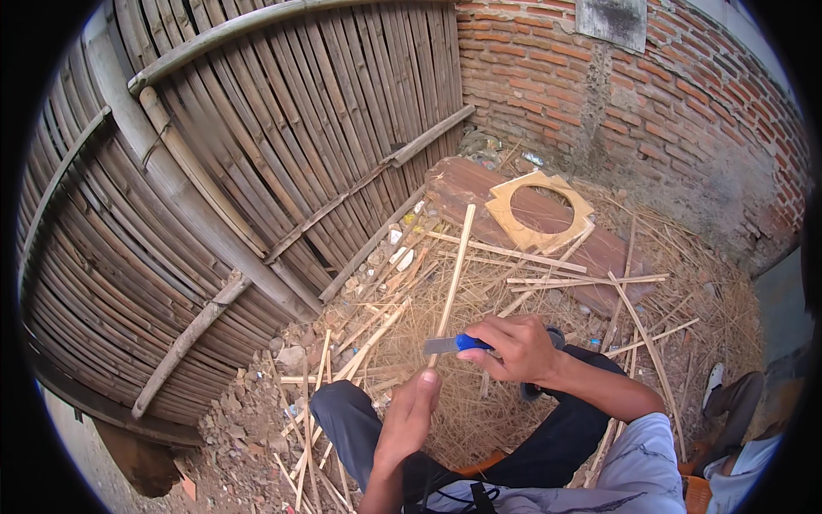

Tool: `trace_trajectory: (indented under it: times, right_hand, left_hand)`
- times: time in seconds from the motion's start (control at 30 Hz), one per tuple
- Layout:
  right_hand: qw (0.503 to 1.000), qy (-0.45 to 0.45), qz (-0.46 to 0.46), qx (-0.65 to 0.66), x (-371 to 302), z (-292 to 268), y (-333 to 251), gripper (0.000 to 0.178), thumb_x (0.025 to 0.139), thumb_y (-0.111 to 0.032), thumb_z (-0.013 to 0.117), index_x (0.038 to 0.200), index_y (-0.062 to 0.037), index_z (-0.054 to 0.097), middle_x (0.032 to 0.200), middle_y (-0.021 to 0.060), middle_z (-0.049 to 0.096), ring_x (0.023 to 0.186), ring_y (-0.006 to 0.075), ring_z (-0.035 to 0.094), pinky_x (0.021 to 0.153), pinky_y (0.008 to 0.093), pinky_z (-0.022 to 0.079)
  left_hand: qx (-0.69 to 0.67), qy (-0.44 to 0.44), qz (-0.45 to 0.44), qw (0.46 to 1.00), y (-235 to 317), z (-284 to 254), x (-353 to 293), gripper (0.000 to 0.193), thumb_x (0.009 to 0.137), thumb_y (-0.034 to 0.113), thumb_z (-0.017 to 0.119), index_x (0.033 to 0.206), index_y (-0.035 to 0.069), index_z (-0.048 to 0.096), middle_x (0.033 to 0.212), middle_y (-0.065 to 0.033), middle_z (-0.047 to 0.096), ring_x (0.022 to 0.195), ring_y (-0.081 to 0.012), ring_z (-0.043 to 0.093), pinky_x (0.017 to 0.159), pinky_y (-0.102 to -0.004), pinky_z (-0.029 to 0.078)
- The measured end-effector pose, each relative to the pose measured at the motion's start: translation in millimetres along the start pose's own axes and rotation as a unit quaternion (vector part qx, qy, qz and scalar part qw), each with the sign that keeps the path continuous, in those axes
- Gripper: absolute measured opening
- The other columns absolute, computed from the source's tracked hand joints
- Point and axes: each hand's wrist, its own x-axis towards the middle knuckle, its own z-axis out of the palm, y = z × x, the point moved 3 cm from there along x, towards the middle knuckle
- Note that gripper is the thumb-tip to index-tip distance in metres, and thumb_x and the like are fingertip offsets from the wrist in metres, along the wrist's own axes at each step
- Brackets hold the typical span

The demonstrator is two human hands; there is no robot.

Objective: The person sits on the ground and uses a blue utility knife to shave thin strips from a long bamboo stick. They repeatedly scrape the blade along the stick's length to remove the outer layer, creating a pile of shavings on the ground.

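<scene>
My left hand (pixel 409 413) is closed round the near end of a long, pale bamboo strip (pixel 458 265), which points away from me and slightly right. In my right hand (pixel 518 347) is a knife with a blue handle (pixel 473 343). Its short grey blade (pixel 441 346) lies across the strip, just beyond my left thumb. Both hands are above the gap between my bent knees. Thin shavings (pixel 479 420) cover the ground beneath them.
More bamboo strips (pixel 360 347) lie left of my knees and ahead to the right. Farther off, a square wooden piece with a round hole (pixel 501 218) rests on a brown board (pixel 454 193). A bamboo fence (pixel 282 146) and brick wall (pixel 539 94) enclose the corner. Another person's leg (pixel 732 403) is at right.
</scene>
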Motion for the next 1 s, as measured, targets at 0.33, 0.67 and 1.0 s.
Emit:
trace_trajectory:
  times: [0.33,0.67,1.0]
  right_hand:
    - [0.999,0.001,0.015,-0.038,3,-2,-5,0.029,0.097,-0.034,0.079,0.103,-0.0065,0.075,0.08,0.0075,0.073,0.058,0.0234,0.071,0.051,0.035,0.055]
    - [0.979,0.137,0.09,-0.123,17,-44,55,0.027,0.101,-0.028,0.076,0.105,-0.0011,0.076,0.081,0.0126,0.075,0.065,0.0259,0.073,0.059,0.0372,0.056]
    - [0.979,0.139,0.137,-0.059,9,-54,60,0.033,0.103,-0.033,0.074,0.106,-0.0002,0.074,0.08,0.0135,0.074,0.064,0.0254,0.072,0.058,0.0366,0.054]
  left_hand:
    - [0.162,0.076,0.054,0.982,34,18,6,0.035,0.117,0.027,0.045,0.107,-0.003,0.059,0.074,-0.033,0.059,0.073,-0.058,0.06,0.066,-0.063,0.042]
    - [0.17,0.029,0.025,0.985,8,18,-10,0.034,0.117,0.028,0.045,0.108,-0.002,0.061,0.078,-0.033,0.062,0.079,-0.0596,0.061,0.07,-0.0625,0.044]
    - [0.235,0.052,0.007,0.971,-7,-5,-19,0.035,0.115,0.032,0.049,0.108,0.0,0.061,0.073,-0.0278,0.063,0.071,-0.0547,0.063,0.068,-0.0607,0.047]
